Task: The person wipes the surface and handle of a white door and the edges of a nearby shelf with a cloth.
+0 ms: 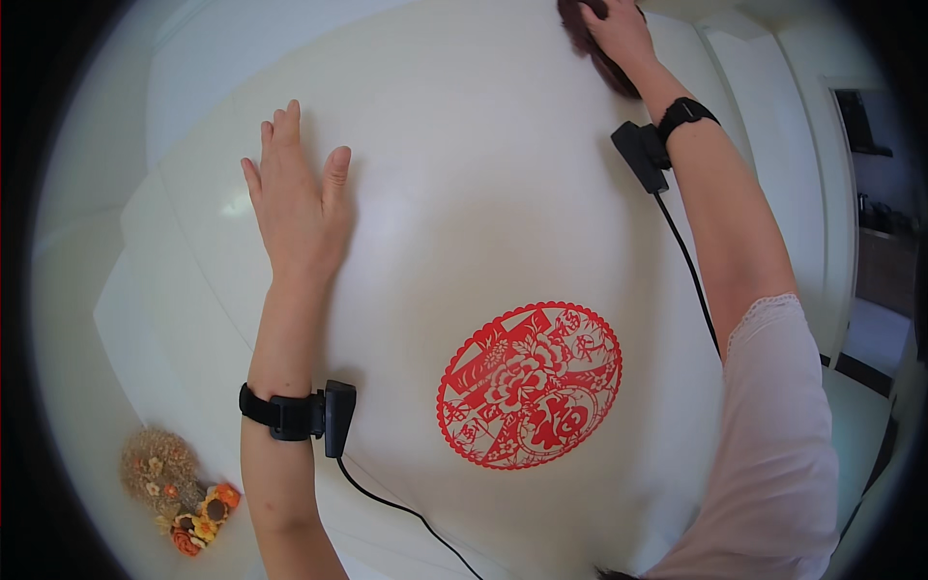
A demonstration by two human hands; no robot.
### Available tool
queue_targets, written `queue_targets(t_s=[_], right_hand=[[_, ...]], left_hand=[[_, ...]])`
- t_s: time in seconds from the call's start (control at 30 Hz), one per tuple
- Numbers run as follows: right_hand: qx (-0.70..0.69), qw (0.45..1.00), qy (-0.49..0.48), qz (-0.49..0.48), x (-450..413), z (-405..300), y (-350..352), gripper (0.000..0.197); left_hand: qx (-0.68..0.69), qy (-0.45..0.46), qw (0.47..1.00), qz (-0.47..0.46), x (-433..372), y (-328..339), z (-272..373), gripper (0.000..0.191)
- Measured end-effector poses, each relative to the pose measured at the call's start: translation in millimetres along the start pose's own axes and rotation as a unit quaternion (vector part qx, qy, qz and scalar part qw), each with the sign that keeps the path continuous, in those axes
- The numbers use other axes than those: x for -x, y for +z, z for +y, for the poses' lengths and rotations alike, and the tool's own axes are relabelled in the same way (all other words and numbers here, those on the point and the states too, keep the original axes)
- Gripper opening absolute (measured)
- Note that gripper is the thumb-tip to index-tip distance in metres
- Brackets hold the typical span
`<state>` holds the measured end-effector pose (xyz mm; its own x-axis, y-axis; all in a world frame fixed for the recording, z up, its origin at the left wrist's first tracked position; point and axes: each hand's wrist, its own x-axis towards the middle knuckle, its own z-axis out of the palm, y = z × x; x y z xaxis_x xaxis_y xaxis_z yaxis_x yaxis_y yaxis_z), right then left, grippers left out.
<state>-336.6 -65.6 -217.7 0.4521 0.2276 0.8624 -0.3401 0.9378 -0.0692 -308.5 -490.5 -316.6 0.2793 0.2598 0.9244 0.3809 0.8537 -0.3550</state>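
At the top edge of the view, my right hand [625, 32] holds a dark brown cloth [591, 43] against a broad white surface [449, 181]. The cloth hangs below my fingers, and part of it is cut off by the picture's rim. My left hand [297, 196] is spread over the same surface with nothing in it, thumb apart from the fingers. Whether its palm presses flat, I cannot tell. A round red paper-cut decoration [525, 384], with flowers and characters, lies flat on the white surface, below and between my hands.
Each wrist wears a black strapped device [339, 418] trailing a black cable [406, 511]. Dried flowers [159, 467] and orange and yellow decorative flowers [206, 518] are at the lower left. A doorway [873, 239] opens at the far right.
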Motion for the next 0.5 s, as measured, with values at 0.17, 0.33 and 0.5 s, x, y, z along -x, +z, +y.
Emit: queue_targets(t_s=[0.17,0.33,0.5], right_hand=[[0.038,0.999,0.022,0.013,13.9,24.7,-8.5,0.029],[-0.001,0.998,-0.059,0.022,59.8,-32.6,-21.4,0.033],[-0.121,0.965,-0.219,-0.082,126.5,-111.8,-40.4,0.049]], left_hand=[[0.020,0.010,1.000,0.012,-0.3,2.2,1.1,0.073],[0.022,0.014,1.000,0.018,-1.8,6.5,4.6,0.069],[-0.020,0.012,1.000,0.014,2.1,3.0,-3.8,0.063]])
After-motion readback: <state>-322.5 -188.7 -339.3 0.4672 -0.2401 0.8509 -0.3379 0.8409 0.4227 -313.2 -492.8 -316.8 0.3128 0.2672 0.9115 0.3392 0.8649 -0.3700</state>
